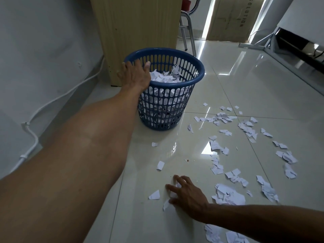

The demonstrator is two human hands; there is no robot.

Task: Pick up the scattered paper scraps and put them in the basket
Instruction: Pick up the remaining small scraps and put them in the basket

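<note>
Your left hand [135, 74] lay over the near-left rim of the blue slotted plastic basket [198, 74], fingers straight and spread, gripping nothing that could be seen. Your right hand [187, 197] was down on the glossy cream floor tiles [245, 85], its fingers splayed and lightly bent, the tips pressing on a few torn white paper scraps [229, 193]. No closed pinch showed.

The basket stood upright just in front of a pale wooden cabinet [136, 32], mouth up, its long axis vertical, its walls narrowing toward the base. It was already well filled, with white scraps heaped close to the rim. Many more lay loose on the tiles to its right, from near its foot down to the lower right corner, some under and around your right hand.

The scraps lay flat and pointed every which way, with no shared direction; only the scatter as a whole ran lengthwise, away from the basket toward you.

These pieces were probably very light, limp and thin, and on such slick tile they would likely slide rather than lift. Raking them together into a heap and pinching the heap from its edges would probably serve you better than chasing single bits. The thick clump beside your right wrist looked the easiest to take hold of.
</note>
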